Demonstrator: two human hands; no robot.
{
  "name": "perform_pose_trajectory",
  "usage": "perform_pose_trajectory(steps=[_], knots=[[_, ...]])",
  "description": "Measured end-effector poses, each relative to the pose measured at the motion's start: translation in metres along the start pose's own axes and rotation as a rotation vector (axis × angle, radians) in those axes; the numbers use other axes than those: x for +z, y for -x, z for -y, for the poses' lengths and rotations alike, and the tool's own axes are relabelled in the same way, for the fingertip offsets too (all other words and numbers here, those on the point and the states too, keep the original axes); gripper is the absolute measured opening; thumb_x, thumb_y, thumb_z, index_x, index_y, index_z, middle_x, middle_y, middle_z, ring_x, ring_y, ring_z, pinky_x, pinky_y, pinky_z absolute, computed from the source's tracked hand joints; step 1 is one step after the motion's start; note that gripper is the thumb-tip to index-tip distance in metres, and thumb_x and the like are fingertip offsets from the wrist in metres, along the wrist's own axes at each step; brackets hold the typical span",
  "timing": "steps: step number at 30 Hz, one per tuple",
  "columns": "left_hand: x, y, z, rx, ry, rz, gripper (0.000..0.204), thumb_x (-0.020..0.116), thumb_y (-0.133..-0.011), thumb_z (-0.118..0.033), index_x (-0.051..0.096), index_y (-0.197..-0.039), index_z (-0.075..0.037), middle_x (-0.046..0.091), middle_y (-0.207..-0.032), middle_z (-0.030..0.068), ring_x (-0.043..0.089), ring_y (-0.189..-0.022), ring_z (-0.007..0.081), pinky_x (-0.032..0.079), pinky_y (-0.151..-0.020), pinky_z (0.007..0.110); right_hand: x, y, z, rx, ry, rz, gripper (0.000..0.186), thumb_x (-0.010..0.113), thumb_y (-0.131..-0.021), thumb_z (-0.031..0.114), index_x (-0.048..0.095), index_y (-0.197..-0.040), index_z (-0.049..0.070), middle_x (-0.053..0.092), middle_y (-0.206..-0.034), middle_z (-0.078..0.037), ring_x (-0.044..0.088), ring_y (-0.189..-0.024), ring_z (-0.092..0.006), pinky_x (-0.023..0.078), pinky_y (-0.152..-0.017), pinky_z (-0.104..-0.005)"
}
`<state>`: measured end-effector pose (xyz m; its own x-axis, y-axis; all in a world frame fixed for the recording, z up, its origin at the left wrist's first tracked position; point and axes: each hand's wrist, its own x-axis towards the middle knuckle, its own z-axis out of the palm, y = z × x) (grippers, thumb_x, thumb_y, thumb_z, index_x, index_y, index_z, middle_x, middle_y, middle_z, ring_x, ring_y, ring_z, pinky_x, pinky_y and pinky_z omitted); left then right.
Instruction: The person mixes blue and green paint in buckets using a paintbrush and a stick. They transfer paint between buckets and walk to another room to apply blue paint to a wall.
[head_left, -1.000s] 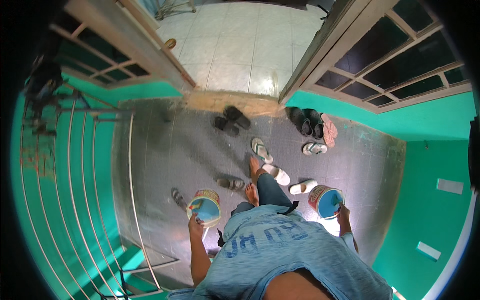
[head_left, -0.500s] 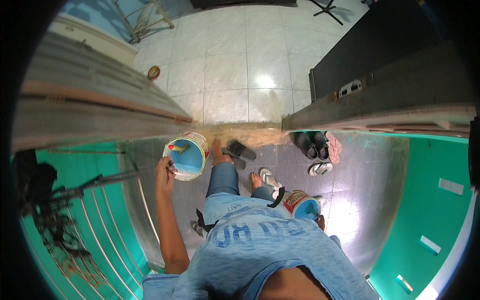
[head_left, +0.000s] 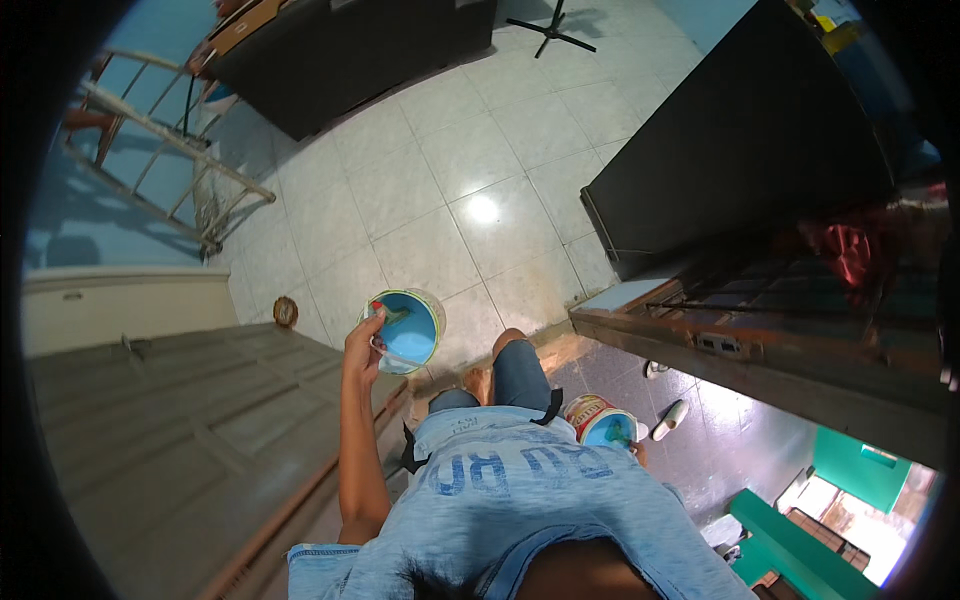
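Note:
My left hand (head_left: 362, 345) is closed on the rim or handle of a paint bucket (head_left: 418, 335) with a light blue inside. A paintbrush (head_left: 392, 314) with a red-tipped handle leans inside it, close to my fingers. At my right side hangs a second bucket (head_left: 590, 412), red and cream outside and blue within. Something greenish (head_left: 620, 432) lies in it, too small to make out. My right hand (head_left: 640, 452) is closed at this bucket's edge, and its fingers are partly hidden.
A brown wooden door (head_left: 190, 400) stands left of me, and a dark wooden frame (head_left: 690, 335) runs along the right. Beyond the sill are pale floor tiles (head_left: 440, 200), a tall black cabinet-like thing (head_left: 740, 150), a metal ladder (head_left: 150, 130) and a dark sofa-like piece (head_left: 350, 60). A slipper (head_left: 670, 420) lies at right.
I have stepped forward into the doorway and turned, carrying both buckets. The left bucket is now over the pale tiles. Most of the footwear near the sill has gone out of view.

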<state>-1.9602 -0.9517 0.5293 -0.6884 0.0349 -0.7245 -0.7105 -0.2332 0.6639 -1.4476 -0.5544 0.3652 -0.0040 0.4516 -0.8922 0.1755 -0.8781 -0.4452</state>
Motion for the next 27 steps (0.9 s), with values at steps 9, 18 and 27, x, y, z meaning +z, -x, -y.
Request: perform_pose_trajectory(steps=[9,18,27], knots=[[0.008,-0.216,-0.091,-0.112,-0.190,-0.022,0.021,0.073,-0.076,-0.025,0.060,-0.079,-0.008,0.050,-0.067,-0.0019,0.045,-0.055,0.0086,0.033,-0.050,0.021,0.187,-0.016,0.000,0.058,-0.168,-0.116,0.020,0.057,-0.083,0.027,0.049,-0.078,0.010,0.040,-0.059,-0.002,0.044,-0.050,-0.0150,0.039,-0.047,-0.0295],[0.013,-0.416,-0.136,-0.317,-0.223,-0.141,0.014,0.072,-0.078,-0.020,0.059,-0.080,-0.013,0.051,-0.055,-0.0035,0.041,-0.037,0.0097,0.030,-0.034,0.026,0.398,-0.034,0.062,0.172,-0.234,-0.219,0.020,0.058,-0.083,0.026,0.051,-0.078,0.007,0.043,-0.059,-0.005,0.044,-0.048,-0.0159,0.038,-0.044,-0.0319],[0.117,-0.537,-0.263,-0.508,-0.337,-0.110,0.020,0.062,-0.085,-0.030,0.060,-0.085,-0.010,0.051,-0.059,-0.0001,0.043,-0.041,0.0128,0.032,-0.035,0.026,0.692,-0.134,0.228,-0.024,-0.121,-0.130,0.015,0.062,-0.080,0.018,0.056,-0.075,0.005,0.044,-0.058,-0.002,0.045,-0.048,-0.0132,0.039,-0.042,-0.0294]])
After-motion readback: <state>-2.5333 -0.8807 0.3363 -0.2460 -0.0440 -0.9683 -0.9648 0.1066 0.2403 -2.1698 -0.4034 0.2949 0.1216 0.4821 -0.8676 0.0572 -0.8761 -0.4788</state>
